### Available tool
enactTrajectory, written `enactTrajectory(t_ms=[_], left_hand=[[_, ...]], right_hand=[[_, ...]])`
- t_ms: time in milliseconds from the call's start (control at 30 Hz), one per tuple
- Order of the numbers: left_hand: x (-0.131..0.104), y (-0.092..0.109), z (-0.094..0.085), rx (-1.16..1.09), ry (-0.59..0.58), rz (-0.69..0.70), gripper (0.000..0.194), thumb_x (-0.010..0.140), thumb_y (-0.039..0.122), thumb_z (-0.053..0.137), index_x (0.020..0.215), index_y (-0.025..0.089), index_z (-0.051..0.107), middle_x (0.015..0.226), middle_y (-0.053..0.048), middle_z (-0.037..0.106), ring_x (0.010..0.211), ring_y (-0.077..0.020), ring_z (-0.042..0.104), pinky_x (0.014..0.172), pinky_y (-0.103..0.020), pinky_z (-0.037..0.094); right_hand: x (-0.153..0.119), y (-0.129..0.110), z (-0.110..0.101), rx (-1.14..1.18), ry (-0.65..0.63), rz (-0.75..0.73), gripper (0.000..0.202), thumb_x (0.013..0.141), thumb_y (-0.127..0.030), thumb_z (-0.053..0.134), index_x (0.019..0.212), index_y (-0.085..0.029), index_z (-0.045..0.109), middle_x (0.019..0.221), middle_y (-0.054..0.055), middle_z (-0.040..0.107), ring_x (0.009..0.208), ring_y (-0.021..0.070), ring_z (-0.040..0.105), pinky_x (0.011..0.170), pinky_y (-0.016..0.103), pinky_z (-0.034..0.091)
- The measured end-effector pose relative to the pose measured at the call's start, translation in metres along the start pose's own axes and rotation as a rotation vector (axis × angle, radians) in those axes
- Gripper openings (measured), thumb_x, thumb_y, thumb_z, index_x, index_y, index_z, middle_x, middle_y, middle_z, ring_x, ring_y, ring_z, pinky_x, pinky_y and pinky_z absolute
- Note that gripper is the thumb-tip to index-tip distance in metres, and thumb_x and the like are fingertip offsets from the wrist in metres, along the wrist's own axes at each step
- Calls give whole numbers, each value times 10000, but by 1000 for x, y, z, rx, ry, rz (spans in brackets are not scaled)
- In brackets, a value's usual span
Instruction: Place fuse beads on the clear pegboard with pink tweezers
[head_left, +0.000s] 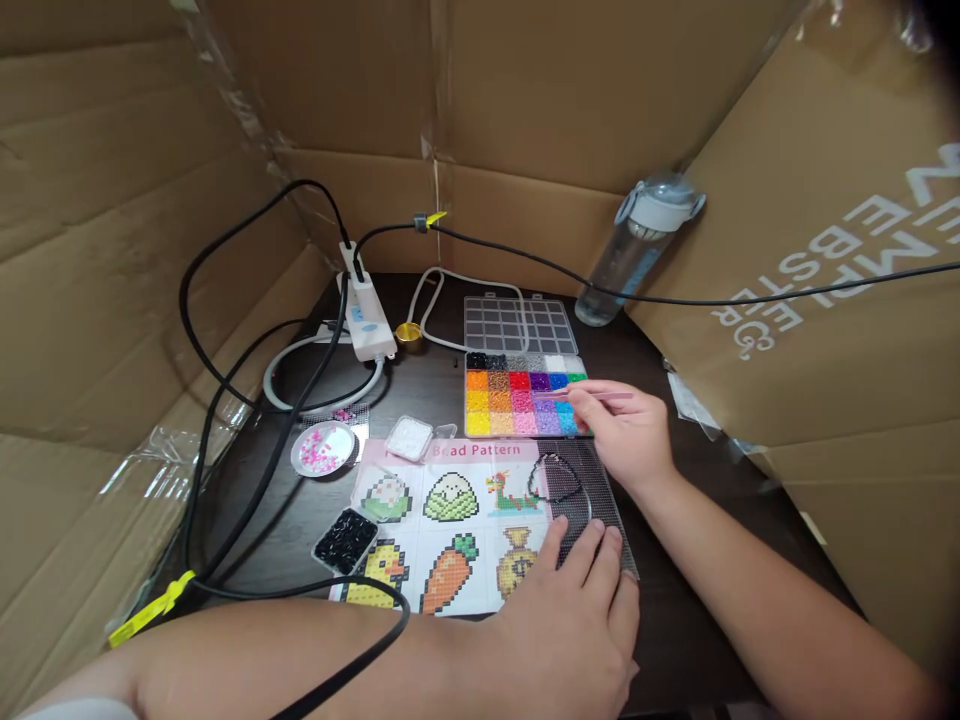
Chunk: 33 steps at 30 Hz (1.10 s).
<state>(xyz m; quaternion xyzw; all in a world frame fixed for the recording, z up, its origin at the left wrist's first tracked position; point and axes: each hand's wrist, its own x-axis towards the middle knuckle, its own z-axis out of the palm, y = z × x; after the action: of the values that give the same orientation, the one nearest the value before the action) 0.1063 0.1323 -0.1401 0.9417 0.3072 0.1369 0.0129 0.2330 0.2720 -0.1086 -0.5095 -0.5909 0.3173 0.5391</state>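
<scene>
My right hand (pixel 626 430) pinches a pair of pink tweezers (pixel 619 395), their tips over the purple and pink compartments of the bead box (pixel 480 433). Small beads sorted by colour fill that box. My left hand (pixel 577 610) lies flat with fingers spread, across the lower right of the bead pattern sheet (pixel 487 575) and the near end of a clear pegboard (pixel 604 480). On the pegboard, black beads form a rounded outline (pixel 555 458). The sheet shows a carrot, a chick, a money bag and other pixel pictures.
Left of the sheet stand a black bead tray (pixel 346 541), a white bead tray (pixel 409 438) and a round dish (pixel 304 455) with pink beads. A power strip (pixel 367 315), looping black cables (pixel 184 300) and a water bottle (pixel 630 255) stand near the cardboard walls (pixel 525 100).
</scene>
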Motion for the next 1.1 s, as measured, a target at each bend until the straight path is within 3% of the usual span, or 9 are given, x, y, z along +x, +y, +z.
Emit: enactTrajectory(t_ms=[233,1100], left_hand=[[0,-1,0,0,-2,-1,530,972,433,342,1349,102,511,1463,-183,493,1363,-326,454,1079,-528,346],[0,1,-1,-7,-19,-5,535,975,431,317,1343,91,505,1470,-182,487,1370,-329,449,1078,-531,370]], right_hand=[[-7,10,16,-72,-90,-49,101,791,-270,713,775,-199,783,802,48,779,744,180,741,734,314,631],[-9,15,18,-70,-152,-55,83,775,-249,723,753,-199,785,774,35,778,717,164,744,685,267,629]])
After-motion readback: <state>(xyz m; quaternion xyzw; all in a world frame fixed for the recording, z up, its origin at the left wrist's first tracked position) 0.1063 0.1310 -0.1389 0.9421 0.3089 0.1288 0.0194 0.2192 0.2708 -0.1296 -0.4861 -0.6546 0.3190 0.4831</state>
